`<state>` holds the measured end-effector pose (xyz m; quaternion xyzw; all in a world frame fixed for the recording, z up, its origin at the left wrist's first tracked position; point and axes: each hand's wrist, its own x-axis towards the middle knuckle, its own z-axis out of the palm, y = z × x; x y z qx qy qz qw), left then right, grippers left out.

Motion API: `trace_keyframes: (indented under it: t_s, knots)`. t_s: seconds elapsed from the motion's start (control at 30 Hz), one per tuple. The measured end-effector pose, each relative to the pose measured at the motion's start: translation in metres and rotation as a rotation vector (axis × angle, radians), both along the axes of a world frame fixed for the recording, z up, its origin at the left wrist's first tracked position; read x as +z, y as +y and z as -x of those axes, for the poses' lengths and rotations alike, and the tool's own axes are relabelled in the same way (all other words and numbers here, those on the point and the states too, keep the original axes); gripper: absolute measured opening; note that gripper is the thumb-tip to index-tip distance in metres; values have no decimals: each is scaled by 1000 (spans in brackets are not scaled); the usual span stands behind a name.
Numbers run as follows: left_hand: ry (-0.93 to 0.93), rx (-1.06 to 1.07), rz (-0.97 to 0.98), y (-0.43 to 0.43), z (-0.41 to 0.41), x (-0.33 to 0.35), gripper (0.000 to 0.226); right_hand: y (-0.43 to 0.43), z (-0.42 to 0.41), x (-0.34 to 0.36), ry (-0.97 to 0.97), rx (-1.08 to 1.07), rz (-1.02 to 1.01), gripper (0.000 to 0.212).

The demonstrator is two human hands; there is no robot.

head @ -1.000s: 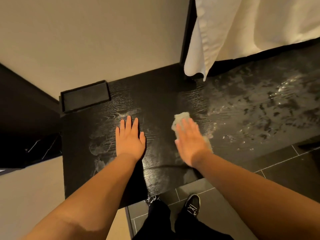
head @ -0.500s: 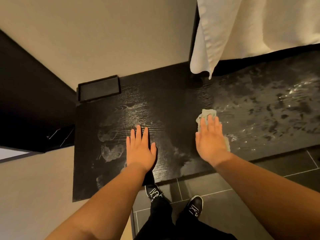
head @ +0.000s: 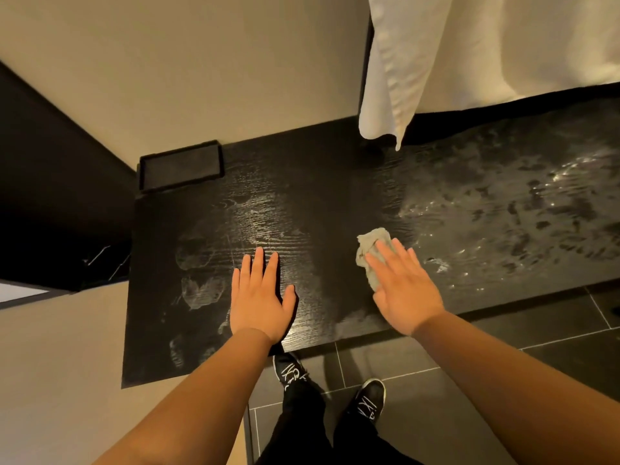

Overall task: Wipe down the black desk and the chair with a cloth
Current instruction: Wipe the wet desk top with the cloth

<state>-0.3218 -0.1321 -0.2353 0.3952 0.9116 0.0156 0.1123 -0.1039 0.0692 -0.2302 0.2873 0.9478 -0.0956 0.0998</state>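
On the black desk [head: 335, 182], near its front edge, the left hand [head: 260, 297] lies flat with straight fingers, holding nothing. Well apart to its right, the right hand [head: 402, 286] presses flat on a pale cloth [head: 370, 245]. The cloth is mostly hidden under the palm, and only its crumpled far end shows past the fingers. Wet smears shine on the desk's right part, which the frame edge cuts off. White fabric [head: 469, 55] hangs over the back edge and covers part of it. A shallow black tray [head: 181, 166] sits at the back left corner, its inside too dark to make out.
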Motion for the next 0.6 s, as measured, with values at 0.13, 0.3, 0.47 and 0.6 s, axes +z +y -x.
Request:
trace_keyframes:
  t_s: [0.13, 0.3, 0.47, 0.6]
  knots:
    - [22, 1, -7, -1, 1, -3, 75, -31, 17, 0, 61, -94, 15, 75]
    - [19, 3, -29, 1, 1, -1, 75, -99, 51, 2, 137, 101, 71, 78]
    - [19, -5, -30, -1, 2, -1, 75, -77, 33, -4, 103, 195, 52, 75]
    - [3, -3, -26, -1, 2, 1, 75, -38, -5, -7, 60, -55, -13, 73]
